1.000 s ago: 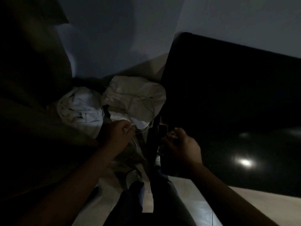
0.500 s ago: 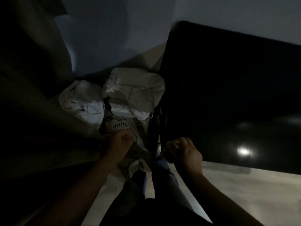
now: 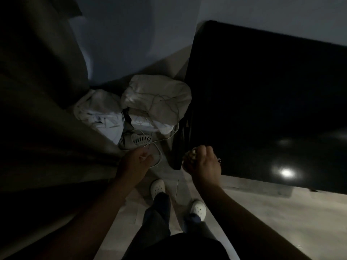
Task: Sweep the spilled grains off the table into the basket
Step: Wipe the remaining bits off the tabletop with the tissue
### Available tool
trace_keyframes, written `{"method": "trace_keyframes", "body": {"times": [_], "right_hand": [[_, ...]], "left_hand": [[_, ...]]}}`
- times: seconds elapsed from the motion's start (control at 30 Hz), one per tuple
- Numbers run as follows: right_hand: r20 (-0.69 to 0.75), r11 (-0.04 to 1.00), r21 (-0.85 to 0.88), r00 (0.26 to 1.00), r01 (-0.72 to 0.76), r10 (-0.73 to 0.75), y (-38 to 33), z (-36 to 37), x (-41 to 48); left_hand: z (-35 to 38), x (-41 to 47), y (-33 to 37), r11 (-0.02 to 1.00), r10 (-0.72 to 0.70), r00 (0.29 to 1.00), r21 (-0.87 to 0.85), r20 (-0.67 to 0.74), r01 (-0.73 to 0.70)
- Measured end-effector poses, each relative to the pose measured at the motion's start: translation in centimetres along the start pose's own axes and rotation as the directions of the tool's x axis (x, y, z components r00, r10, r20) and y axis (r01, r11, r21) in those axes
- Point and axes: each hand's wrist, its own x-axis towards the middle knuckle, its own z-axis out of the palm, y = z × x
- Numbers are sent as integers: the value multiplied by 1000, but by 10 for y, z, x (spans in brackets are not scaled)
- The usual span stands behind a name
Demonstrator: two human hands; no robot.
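Note:
The glossy black table (image 3: 262,109) fills the right side, and I make out no grains on its dark top. My right hand (image 3: 203,162) hovers at the table's near left corner. It is closed around a pale lumpy handful (image 3: 193,153) that looks like grains. A white perforated basket (image 3: 140,141) lies on the floor by the bags, partly hidden. My left hand (image 3: 136,162) hangs just in front of it with loosely curled fingers, beside a thin white cord (image 3: 159,154). The dark hides whether it grips the cord.
Two pale cloth bags (image 3: 155,98) (image 3: 101,113) are piled in the corner against the wall. A dark curtain or sofa edge (image 3: 47,128) runs along the left. My feet in white clogs (image 3: 157,186) stand on the light floor between it and the table.
My left hand has drawn back from the bags towards me, and the basket now shows beyond it. My right hand has stayed at the table corner, still closed.

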Motion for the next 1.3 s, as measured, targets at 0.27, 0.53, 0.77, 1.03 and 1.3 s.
{"method": "trace_keyframes", "body": {"times": [0.27,0.53,0.77,1.03,1.3], "right_hand": [[278,998,61,961,-3,-14,14,-28,-12],[169,965,251,985,-71,29,62,-102,-17],[81,893,440,994,-100,71,101,-188,-21],[21,709,687,979,-160,201,132,-257,-29],[-81,662,718,919,-216,387,126,-267,-33]], "left_hand": [[11,-35,24,999,13,996,53,-85,-9],[34,-86,62,998,62,988,-19,-144,-66],[59,-117,126,973,221,952,-23,-211,-230],[69,-100,194,933,349,935,-76,-64,-353],[71,-58,227,883,462,877,19,128,-468]]}}
